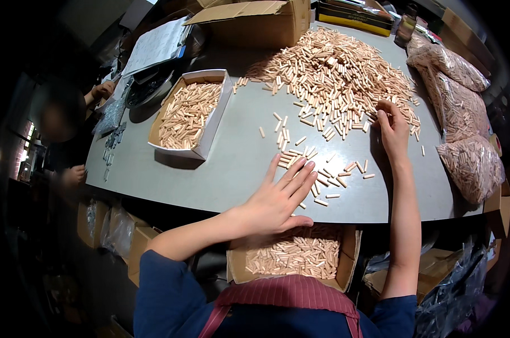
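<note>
Many small pale wooden dowels lie in a wide pile (334,73) on the grey table. My left hand (277,197) rests palm down at the near edge, fingers stretched and spread over loose dowels (336,177). Some of those dowels are hidden beneath it. Below its thumb, under the table edge, sits a cardboard box (350,256) holding many more dowels. My right hand (394,129) is at the right side of the pile, its fingers loosely bent and the thumb a little apart. No dowel shows between those fingers, though the fingertips are partly hidden.
A white open box (214,132) of dowels stands left of the pile. Clear plastic bags (455,107) filled with dowels line the right edge. A large cardboard box (260,25) and a clipboard with papers (156,50) are at the back. Another person's hand (103,90) shows at far left.
</note>
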Motion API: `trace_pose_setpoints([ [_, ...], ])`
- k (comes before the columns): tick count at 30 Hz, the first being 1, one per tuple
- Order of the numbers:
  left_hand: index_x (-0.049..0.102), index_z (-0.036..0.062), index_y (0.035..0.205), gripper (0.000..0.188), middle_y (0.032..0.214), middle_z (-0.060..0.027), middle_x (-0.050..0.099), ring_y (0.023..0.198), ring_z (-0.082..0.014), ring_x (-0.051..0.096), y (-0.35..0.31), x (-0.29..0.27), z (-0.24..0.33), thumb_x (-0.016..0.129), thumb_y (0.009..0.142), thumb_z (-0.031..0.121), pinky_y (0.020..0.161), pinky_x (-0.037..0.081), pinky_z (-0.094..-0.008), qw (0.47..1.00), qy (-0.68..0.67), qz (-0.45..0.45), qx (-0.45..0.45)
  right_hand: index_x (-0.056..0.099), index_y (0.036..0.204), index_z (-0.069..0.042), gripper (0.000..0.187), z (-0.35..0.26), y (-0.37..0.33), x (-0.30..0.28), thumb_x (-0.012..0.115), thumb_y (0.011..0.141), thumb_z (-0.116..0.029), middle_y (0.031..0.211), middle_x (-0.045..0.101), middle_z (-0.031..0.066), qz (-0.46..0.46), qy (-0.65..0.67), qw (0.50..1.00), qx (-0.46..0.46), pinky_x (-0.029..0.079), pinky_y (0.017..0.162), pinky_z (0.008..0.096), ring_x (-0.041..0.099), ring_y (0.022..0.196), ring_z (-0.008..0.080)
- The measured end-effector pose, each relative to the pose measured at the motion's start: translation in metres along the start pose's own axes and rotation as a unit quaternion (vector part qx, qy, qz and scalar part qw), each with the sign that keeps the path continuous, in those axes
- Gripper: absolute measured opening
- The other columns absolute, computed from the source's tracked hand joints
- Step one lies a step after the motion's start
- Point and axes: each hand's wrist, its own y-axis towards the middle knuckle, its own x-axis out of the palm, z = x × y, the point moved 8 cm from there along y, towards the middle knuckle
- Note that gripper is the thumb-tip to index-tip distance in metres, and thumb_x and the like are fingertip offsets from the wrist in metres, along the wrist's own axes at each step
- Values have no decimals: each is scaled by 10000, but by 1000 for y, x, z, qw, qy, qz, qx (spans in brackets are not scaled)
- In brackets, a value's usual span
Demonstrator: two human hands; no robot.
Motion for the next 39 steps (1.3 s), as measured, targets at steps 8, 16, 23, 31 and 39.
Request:
trace_pose_setpoints([
  [8, 277, -32, 1631, 814, 1676, -281, 297, 1578, -442, 250, -30, -22, -40, 500, 1071, 515, 1279, 163, -576, 982, -183, 22, -46, 654, 1306, 2, 288, 11, 2, -1, 619, 1051, -127, 1166, 731, 94, -19, 5, 1000, 11, 592, 743, 286, 694, 834, 133],
  [16, 410, -87, 1546, 681, 1567, -216, 490, 1501, -308, 420, -79, -24, -104, 313, 1158, 465, 1270, 270, -425, 799, -506, 194, -261, 666, 1282, 4, 277, 9, 2, -2, 617, 1034, -109, 1060, 744, 80, -12, 27, 1000, 8, 572, 698, 278, 694, 750, 129],
  [23, 444, -64, 1533, 659, 1543, -188, 524, 1482, -295, 442, -75, -28, -96, 312, 1157, 460, 1259, 281, -416, 785, -527, 197, -259, 667, 1302, -1, 285, 16, 3, -1, 618, 1047, -118, 1066, 738, 80, -20, 29, 999, 11, 600, 734, 290, 697, 816, 133],
  [31, 394, -52, 1573, 576, 1595, -234, 456, 1504, -371, 413, -62, -25, -75, 415, 1110, 290, 1261, 278, -455, 927, -304, 109, -191, 668, 1283, -1, 269, 19, 6, -3, 619, 1042, -109, 1075, 738, 81, -28, 13, 1000, 2, 607, 744, 292, 698, 833, 132],
  [39, 409, -29, 1573, 577, 1583, -270, 451, 1509, -437, 378, -58, -21, -21, 502, 1026, 131, 1272, 268, -508, 950, -311, 24, -32, 666, 1274, 8, 264, 13, 3, -3, 601, 1034, -80, 1076, 737, 98, -35, 12, 999, 22, 598, 739, 293, 730, 790, 152],
])
